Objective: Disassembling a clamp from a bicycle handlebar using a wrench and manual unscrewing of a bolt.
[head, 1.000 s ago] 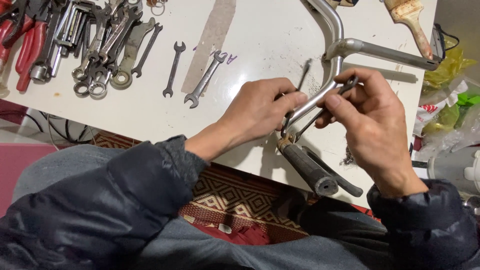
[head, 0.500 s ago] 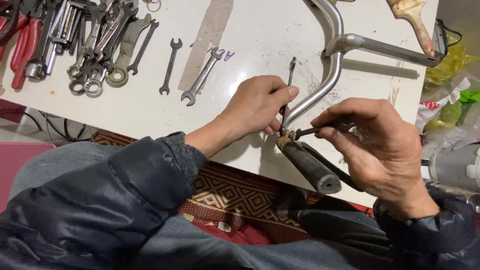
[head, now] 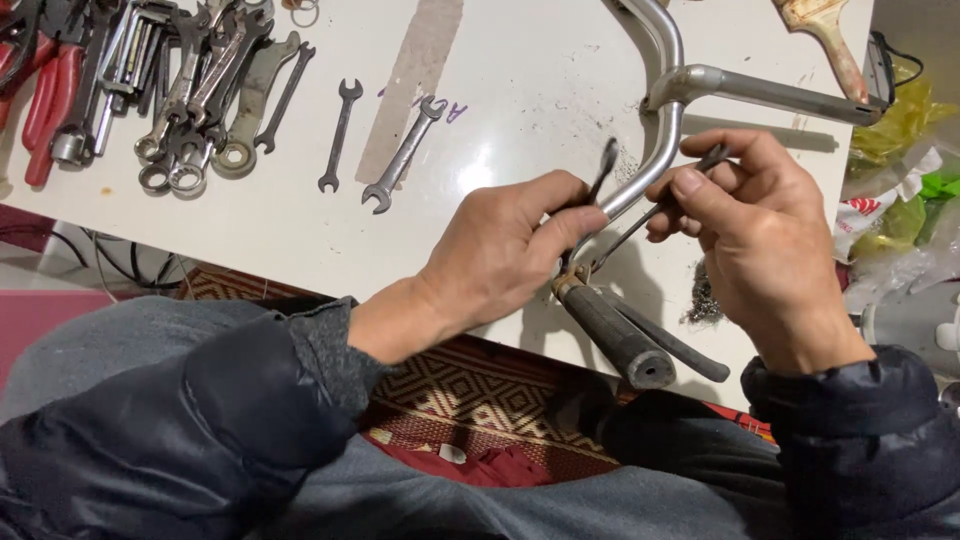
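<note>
The left hand pinches a small dark wrench against the chrome handlebar, just past its fingertips, while the right hand grips a second wrench to counter-turn.

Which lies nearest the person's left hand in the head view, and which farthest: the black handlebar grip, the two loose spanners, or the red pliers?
From the left hand:
1. Black handlebar grip, just right, at the table edge.
2. Two loose spanners, up and left.
3. Red pliers, far left corner.
</note>
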